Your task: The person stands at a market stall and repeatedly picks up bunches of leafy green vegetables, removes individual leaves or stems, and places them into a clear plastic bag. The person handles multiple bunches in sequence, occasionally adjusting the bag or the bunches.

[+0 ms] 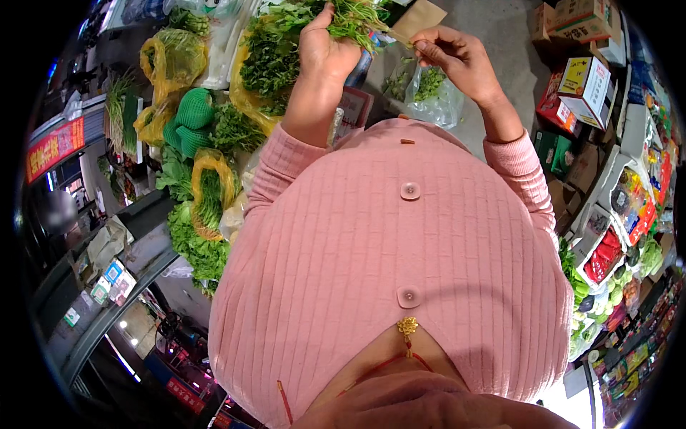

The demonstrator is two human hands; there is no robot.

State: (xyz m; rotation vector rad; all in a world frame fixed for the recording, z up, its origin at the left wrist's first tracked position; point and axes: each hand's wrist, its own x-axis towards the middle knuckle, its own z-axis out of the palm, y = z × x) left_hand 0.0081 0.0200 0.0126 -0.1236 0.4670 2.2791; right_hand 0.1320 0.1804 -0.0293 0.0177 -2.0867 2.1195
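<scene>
At the top of the head view, my left hand (327,51) holds a bunch of leafy green herbs (353,19), its thumb over the stems. To the right, my right hand (455,61) pinches the stem ends of the bunch between thumb and fingertips. Beneath and left of my left hand, more leafy greens (270,64) lie in a yellow plastic bag. Below my right hand, a translucent plastic bag (442,104) with green leaves in it is on the floor, with loose leaves beside it. A piece of brown cardboard (420,20) is behind the stems.
At left are greens in yellow net bags (174,59), green foam-net-wrapped produce (195,110) and lettuce (193,236). Cardboard boxes (584,88) are stacked at right, beside white foam trays (597,214) of packaged goods and vegetables. A metal rail (123,300) runs at lower left.
</scene>
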